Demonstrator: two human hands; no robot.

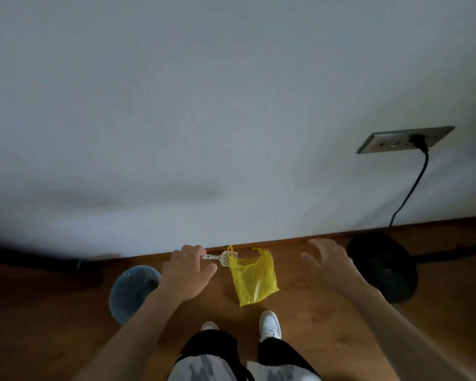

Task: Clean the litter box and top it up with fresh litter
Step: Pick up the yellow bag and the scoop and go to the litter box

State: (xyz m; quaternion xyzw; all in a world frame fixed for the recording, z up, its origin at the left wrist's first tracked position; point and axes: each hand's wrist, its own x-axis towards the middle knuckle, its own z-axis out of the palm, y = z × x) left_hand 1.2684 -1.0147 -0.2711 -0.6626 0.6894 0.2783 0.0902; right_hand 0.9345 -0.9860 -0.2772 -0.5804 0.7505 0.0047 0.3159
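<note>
A yellow plastic bag (pixel 254 276) lies open on the wooden floor close to the wall. A small white slotted litter scoop (pixel 226 258) lies at the bag's upper left corner, its handle pointing left. My left hand (pixel 187 270) hovers above the floor in front of the scoop's handle end and hides it; its fingers bend loosely and it seems to hold nothing. My right hand (pixel 333 266) is stretched out to the right of the bag with spread fingers and is empty. No litter box can be made out for certain.
A round blue-grey object (pixel 129 292) sits on the floor under my left forearm. A black round base (pixel 382 268) stands at the right, its cable running up to a wall socket (pixel 404 140). My feet in white shoes (pixel 270 325) stand just before the bag.
</note>
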